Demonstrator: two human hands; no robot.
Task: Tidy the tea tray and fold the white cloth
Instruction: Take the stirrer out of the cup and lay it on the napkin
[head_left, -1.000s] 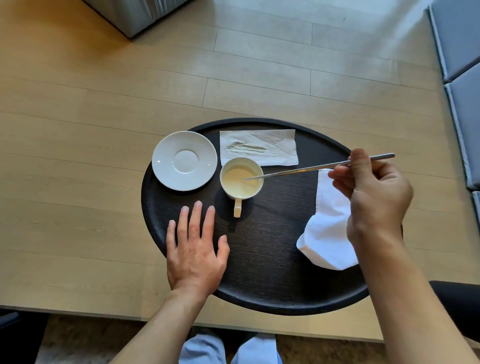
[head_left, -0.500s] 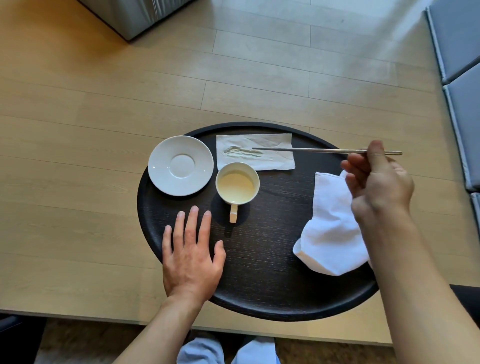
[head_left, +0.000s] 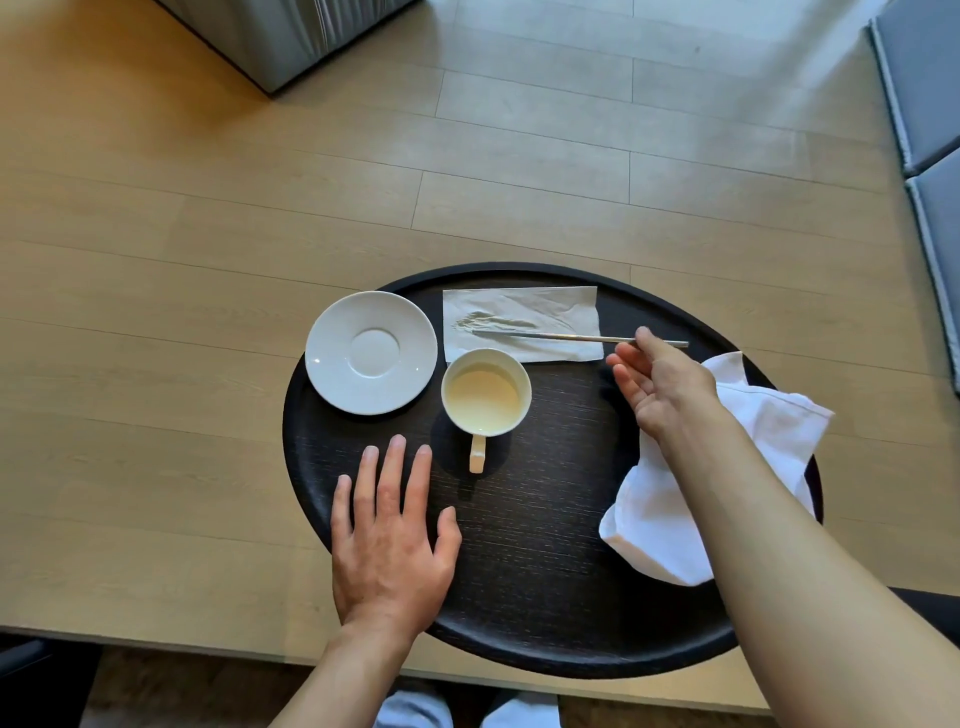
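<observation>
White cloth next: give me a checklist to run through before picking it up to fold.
1. Stirrer set down on the paper napkin: ok, tip rests on it.
2. Right hand free: ok, fingers open; thumb near the stirrer's end, contact cannot tell.
3. White cloth reachable: ok, though the right forearm covers part of it.
4. Cloth state: not ok, crumpled and unfolded.
5. Cup clear of the cloth: ok, apart, but holds liquid.
6. Left hand steadying the tray: ok, flat on it.
</observation>
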